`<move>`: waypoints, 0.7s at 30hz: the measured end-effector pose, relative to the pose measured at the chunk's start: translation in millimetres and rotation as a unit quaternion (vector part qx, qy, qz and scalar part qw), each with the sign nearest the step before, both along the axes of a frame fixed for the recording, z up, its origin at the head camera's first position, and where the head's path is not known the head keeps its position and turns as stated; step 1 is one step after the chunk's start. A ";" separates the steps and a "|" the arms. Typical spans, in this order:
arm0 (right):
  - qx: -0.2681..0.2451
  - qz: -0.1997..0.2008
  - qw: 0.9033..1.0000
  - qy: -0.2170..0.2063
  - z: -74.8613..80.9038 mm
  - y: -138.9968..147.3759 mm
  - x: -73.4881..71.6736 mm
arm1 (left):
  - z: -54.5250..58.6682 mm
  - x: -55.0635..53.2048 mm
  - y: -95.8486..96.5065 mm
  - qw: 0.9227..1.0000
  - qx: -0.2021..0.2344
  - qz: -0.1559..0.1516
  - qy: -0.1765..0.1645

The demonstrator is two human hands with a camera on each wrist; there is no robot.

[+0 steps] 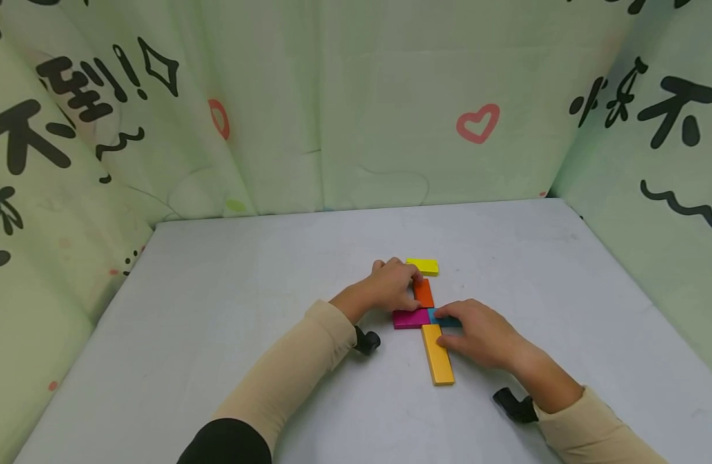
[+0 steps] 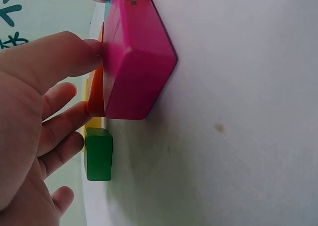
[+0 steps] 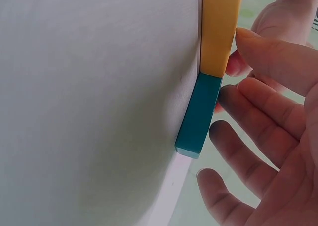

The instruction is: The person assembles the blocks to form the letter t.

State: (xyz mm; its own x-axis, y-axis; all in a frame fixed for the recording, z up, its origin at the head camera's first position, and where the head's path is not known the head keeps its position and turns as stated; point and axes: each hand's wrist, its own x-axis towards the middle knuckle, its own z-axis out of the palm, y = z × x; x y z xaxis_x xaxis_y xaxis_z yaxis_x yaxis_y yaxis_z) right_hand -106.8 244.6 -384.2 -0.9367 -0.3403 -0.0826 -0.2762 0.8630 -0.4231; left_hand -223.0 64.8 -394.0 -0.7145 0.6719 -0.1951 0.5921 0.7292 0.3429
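Observation:
Flat coloured blocks lie joined on the table. My left hand (image 1: 390, 283) reaches over an orange block (image 1: 424, 294); its thumb touches a magenta block (image 2: 141, 62) and its fingertips are at the orange block's side. My right hand (image 1: 480, 328) rests with its thumb on a long amber block (image 1: 438, 357) and its fingertips at a teal block (image 3: 198, 114). The magenta and teal blocks meet end to end, between the orange block above and the amber block below. Behind the left fingers lies a yellow block (image 1: 425, 267). A green block (image 2: 99, 154) shows in the left wrist view, hidden from the head view.
The white table (image 1: 245, 290) extends around the blocks. A pale green printed curtain (image 1: 390, 129) hangs along its back and sides. Black wrist cameras, such as the one on the right wrist (image 1: 515, 406), stick out beneath the sleeves.

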 end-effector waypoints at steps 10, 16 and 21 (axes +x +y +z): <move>0.000 0.000 1.000 0.000 -0.4 0.0 -0.3 | -0.1 0.2 -0.6 1.000 -0.002 0.000 -0.003; 0.001 0.001 1.000 0.004 -1.3 0.1 0.3 | 1.8 1.3 -1.2 1.000 -0.006 -0.001 -0.005; 0.001 0.001 1.000 0.006 -1.3 0.2 0.1 | 2.8 1.5 -1.7 1.000 -0.005 -0.001 -0.008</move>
